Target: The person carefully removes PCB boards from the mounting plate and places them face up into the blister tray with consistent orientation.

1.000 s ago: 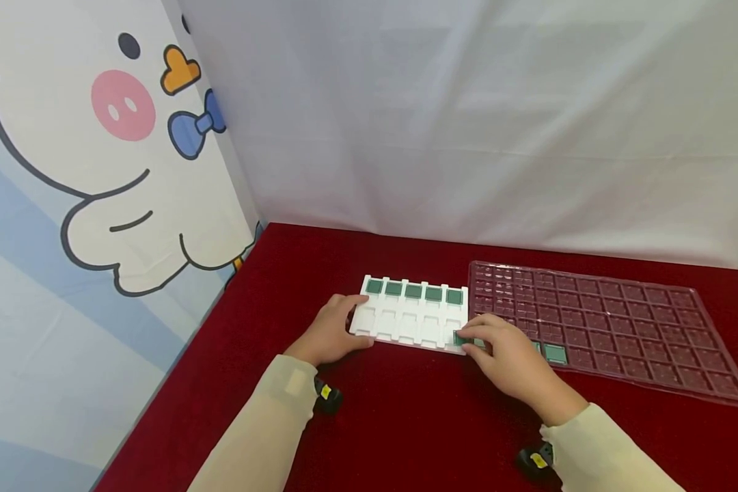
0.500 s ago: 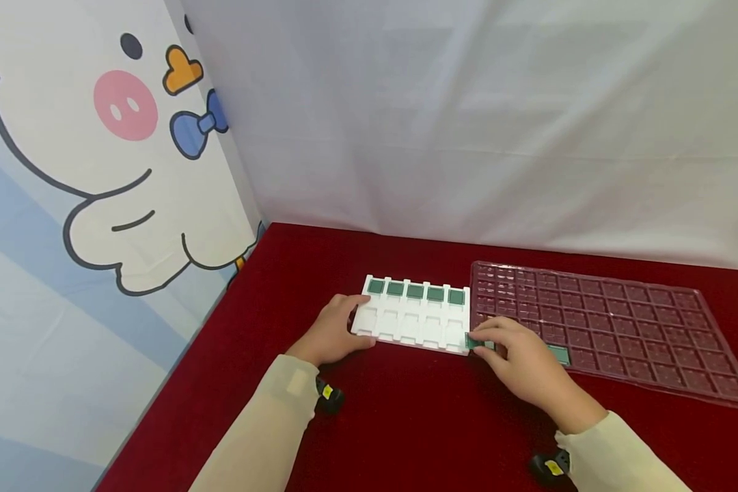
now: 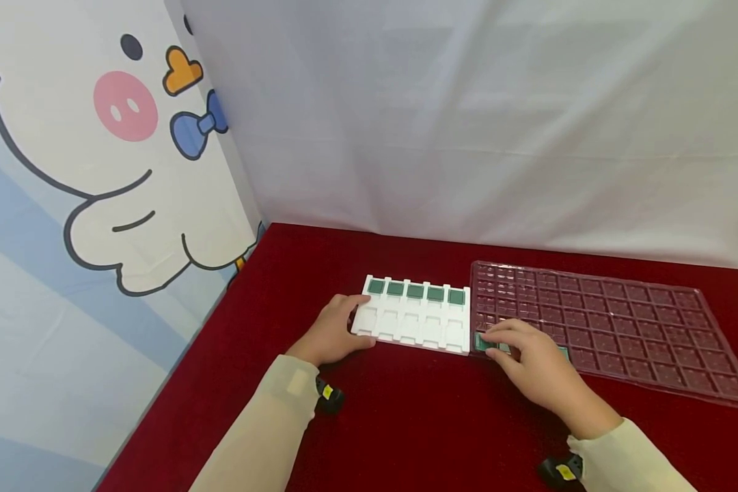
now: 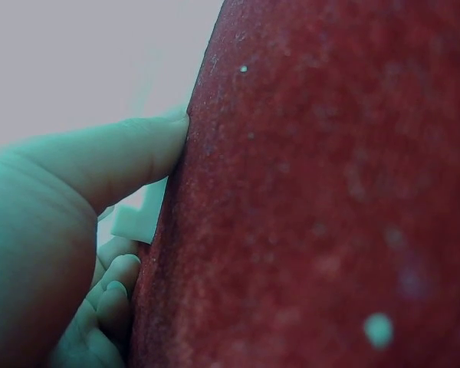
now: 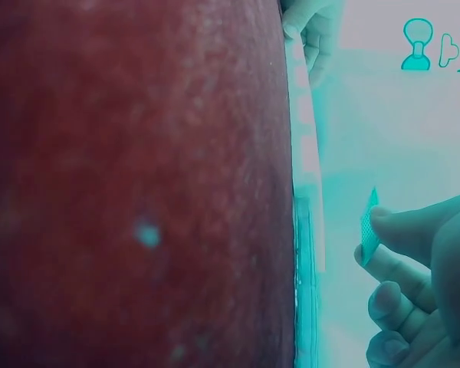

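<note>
A red table carries two trays side by side. The larger, a clear tray with many small square pockets, lies on the right; one green chip shows in its near row, partly behind the right hand. The smaller white tray touches the clear tray's left edge and has two rows of five pockets: the far row holds five green chips, the near row shows only white.

The left hand rests on the white tray's left end, fingers loosely bent against its edge. The right hand lies over the clear tray's near left corner and pinches a green chip at its fingertips.

No writing can be read anywhere.

Only the right wrist view shows the pinched chip edge-on, between thumb and forefinger. The left wrist view shows a thumb, curled fingers and a bit of white tray.
</note>
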Tool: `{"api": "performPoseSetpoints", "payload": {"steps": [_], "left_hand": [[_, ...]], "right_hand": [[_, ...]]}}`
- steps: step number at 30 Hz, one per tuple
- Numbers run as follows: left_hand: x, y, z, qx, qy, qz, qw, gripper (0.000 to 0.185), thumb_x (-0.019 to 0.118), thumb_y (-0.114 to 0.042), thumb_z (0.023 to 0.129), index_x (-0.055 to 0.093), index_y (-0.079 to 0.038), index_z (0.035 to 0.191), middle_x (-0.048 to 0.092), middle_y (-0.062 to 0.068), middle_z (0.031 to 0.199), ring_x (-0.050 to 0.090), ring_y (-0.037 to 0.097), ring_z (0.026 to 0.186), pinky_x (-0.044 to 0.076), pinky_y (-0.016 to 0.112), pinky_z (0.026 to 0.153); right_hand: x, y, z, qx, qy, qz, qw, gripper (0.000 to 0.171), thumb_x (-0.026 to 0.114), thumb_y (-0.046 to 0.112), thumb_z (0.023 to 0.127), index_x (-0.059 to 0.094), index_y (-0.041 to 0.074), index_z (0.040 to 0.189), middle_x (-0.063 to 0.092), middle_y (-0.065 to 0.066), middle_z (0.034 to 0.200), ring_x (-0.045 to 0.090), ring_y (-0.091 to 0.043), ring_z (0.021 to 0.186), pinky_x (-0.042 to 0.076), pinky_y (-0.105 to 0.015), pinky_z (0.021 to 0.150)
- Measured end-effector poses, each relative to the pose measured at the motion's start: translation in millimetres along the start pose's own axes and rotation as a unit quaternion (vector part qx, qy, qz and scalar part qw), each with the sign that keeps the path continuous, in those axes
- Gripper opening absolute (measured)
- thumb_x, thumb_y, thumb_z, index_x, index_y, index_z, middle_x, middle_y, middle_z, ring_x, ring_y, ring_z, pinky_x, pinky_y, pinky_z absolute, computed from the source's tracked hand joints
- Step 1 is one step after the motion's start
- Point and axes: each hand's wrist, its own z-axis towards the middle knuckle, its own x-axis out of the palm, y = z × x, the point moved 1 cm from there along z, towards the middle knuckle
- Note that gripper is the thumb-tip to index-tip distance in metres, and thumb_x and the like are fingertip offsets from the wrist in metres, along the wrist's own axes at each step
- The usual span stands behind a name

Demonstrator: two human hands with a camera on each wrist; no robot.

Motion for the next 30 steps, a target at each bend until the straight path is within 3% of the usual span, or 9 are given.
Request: {"api": "performPoseSetpoints", "payload": {"steps": [9, 16, 23, 30], "left_hand": [[-1.4, -1.1, -0.7, 0.001, 0.000, 0.001, 1.0000, 0.081, 0.085, -0.024, 0.086, 0.044, -0.019, 0.156, 0.046, 0.010, 0.146, 0.046, 0.025, 0.125, 0.045, 0.043, 0.103], [-1.2, -0.4, -0.6, 0.002, -0.001, 0.003, 1.0000, 0.081, 0.085, -0.024, 0.086, 0.044, -0.018, 0.156, 0.046, 0.010, 0.146, 0.047, 0.025, 0.124, 0.045, 0.043, 0.103], [-0.4, -0.5, 0.0, 0.004, 0.001, 0.000, 1.0000, 0.081, 0.085, -0.024, 0.086, 0.044, -0.017, 0.156, 0.046, 0.010, 0.146, 0.047, 0.026, 0.124, 0.045, 0.043, 0.103], [-0.2, 0.9, 0.4, 0.000, 0.003, 0.005, 1.0000, 0.082, 0.085, -0.025, 0.086, 0.044, -0.018, 0.156, 0.045, 0.010, 0.146, 0.046, 0.025, 0.124, 0.045, 0.043, 0.104]], "right_hand": [[-6.7, -11.0, -6.9, 0.017, -0.007, -0.021, 1.000, 0.023, 0.075, 0.008, 0.094, 0.077, 0.008, 0.117, 0.068, -0.008, 0.121, 0.059, -0.014, 0.084, 0.049, -0.039, 0.072], [-14.9, -20.3, -13.8, 0.026, -0.018, -0.021, 0.999, 0.025, 0.075, 0.007, 0.094, 0.077, 0.007, 0.119, 0.068, -0.009, 0.122, 0.051, -0.010, 0.075, 0.046, -0.034, 0.066], [-20.0, -29.4, -21.6, 0.039, -0.023, -0.025, 0.999, 0.025, 0.075, 0.009, 0.095, 0.077, 0.009, 0.119, 0.068, -0.008, 0.122, 0.054, -0.012, 0.081, 0.047, -0.039, 0.071], [-26.4, -36.5, -28.7, 0.037, -0.034, -0.024, 0.998, 0.024, 0.075, 0.010, 0.095, 0.077, 0.008, 0.119, 0.068, -0.010, 0.123, 0.051, -0.010, 0.077, 0.043, -0.032, 0.063]]}}
